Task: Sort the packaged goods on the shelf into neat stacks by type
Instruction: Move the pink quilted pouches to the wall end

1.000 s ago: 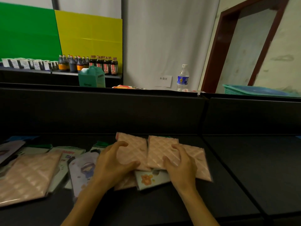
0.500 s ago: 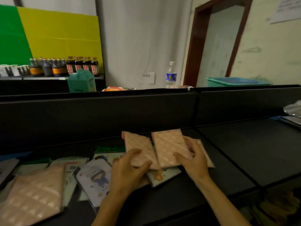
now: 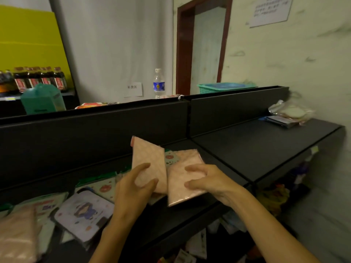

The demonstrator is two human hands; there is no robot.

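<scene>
Pink quilted packets (image 3: 178,179), two, lifted just above the black shelf (image 3: 266,149) in the head view (only view given). Left hand (image 3: 133,188) pinching the tilted packet; right hand (image 3: 210,183) curled over the flatter one. Risk: slick wrapping slipping, scattering the cartoon-print packs (image 3: 85,213) below.

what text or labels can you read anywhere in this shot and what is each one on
"补货区": small white paper sign on the grey wall.
White notice on the right wall: lines of print, too blurred to read.
Water bottle, blue label: too small to read.
Dark sauce bottles, red labels: unreadable.
Cartoon package on the shelf: no legible words.
</scene>
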